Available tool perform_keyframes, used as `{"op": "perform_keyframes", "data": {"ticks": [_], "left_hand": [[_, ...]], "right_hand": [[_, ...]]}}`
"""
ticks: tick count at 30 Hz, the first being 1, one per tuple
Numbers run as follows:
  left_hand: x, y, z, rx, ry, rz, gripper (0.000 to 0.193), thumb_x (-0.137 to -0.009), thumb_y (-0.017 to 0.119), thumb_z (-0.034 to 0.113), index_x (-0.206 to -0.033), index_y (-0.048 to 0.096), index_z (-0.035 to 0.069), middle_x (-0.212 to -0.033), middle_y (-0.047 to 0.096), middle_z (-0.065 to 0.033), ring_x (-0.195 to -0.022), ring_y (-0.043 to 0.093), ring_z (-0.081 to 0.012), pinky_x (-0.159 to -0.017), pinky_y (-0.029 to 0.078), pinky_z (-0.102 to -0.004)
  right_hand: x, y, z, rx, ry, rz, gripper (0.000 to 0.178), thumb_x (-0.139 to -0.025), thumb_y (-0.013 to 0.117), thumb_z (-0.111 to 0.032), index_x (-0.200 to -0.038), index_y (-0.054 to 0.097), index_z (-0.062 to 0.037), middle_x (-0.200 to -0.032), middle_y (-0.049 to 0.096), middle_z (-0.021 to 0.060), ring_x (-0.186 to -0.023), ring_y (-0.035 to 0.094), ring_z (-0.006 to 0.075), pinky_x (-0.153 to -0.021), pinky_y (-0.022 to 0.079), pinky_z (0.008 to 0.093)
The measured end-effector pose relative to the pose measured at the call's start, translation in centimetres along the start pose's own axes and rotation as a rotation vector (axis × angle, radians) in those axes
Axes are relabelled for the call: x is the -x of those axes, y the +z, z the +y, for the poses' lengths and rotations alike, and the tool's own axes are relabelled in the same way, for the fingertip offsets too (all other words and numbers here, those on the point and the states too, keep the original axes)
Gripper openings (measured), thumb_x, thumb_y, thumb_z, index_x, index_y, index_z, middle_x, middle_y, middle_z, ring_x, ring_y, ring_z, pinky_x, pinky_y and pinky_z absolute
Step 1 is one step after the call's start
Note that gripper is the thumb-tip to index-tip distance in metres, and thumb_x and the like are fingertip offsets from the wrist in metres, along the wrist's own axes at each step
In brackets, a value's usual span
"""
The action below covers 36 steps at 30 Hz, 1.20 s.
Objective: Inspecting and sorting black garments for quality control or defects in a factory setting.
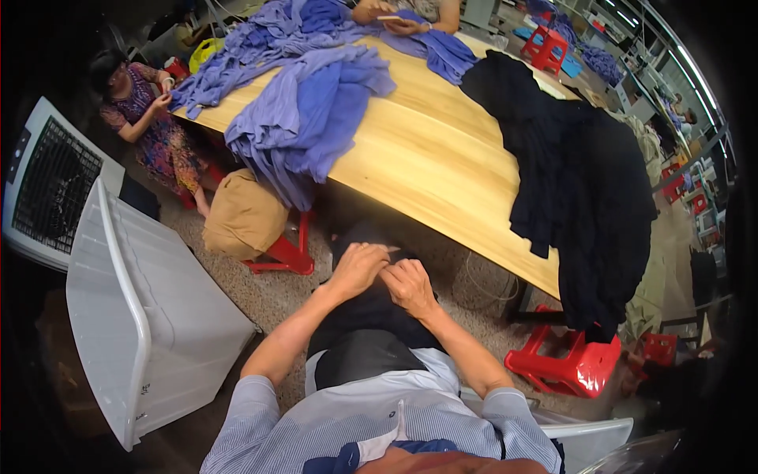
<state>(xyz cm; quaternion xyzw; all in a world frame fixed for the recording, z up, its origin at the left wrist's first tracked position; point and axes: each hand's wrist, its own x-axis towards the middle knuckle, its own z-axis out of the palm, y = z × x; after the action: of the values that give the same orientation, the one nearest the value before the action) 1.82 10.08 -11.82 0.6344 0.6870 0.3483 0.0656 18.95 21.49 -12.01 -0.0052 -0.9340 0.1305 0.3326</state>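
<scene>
Over my lap, my left hand [359, 270] and my right hand [409, 286] meet with fingertips close together. Both are closed in a pinch, the fingers bent inward. Whatever lies between the fingertips is too small or hidden to make out. Dark cloth [367, 312] lies beneath and around them; whether it is a garment or my trousers I cannot tell. A wooden table [430, 158] stands just beyond my hands. On its left part a purple garment heap [308, 118] hangs over the near edge, and a black garment pile [576, 174] drapes over the right end.
Left of me stand a grey-white bin [170, 292] and an air cooler [59, 182]. A tan cloth bundle [246, 213] sits on a red stool [294, 251]. Another red stool [564, 359] is at right. One person [146, 118] handles purple cloth; another person's hand [404, 27] holds a phone.
</scene>
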Motion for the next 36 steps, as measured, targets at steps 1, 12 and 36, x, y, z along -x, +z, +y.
{"op": "perform_keyframes", "data": {"ticks": [1, 12, 36], "left_hand": [[-0.2, 0.4, 0.3, 0.074, -0.075, -0.001, 0.007, -0.098, 0.072, 0.01, -0.099, 0.075, 0.004, -0.117, 0.077, -0.0133, -0.108, 0.071, -0.0357, -0.093, 0.053, -0.0441], [0.4, -1.6, -0.6, 0.201, -0.136, -0.083, 0.017, -0.088, 0.081, 0.004, -0.105, 0.081, 0.002, -0.105, 0.075, -0.0153, -0.105, 0.073, -0.0375, -0.093, 0.057, -0.0451], [3.8, 2.6, -0.2, 0.321, -0.225, 0.204, 0.016, -0.094, 0.074, 0.001, -0.11, 0.07, -0.001, -0.112, 0.07, -0.0185, -0.112, 0.068, -0.0384, -0.099, 0.054, -0.0439]], "right_hand": [[0.4, 0.1, -0.2, -0.004, 0.044, 0.003, 0.023, -0.083, 0.075, -0.007, -0.105, 0.076, -0.0052, -0.094, 0.07, 0.0066, -0.088, 0.065, 0.0258, -0.081, 0.05, 0.0407], [0.1, 0.1, 0.2, -0.057, -0.016, -0.031, 0.017, -0.09, 0.077, -0.006, -0.107, 0.072, -0.007, -0.097, 0.07, 0.0074, -0.087, 0.066, 0.0259, -0.082, 0.05, 0.0403], [-0.6, 0.6, -0.8, -0.081, 0.109, 0.067, 0.015, -0.09, 0.079, -0.006, -0.104, 0.074, -0.0058, -0.101, 0.073, 0.0078, -0.092, 0.068, 0.0273, -0.086, 0.048, 0.0422]]}}
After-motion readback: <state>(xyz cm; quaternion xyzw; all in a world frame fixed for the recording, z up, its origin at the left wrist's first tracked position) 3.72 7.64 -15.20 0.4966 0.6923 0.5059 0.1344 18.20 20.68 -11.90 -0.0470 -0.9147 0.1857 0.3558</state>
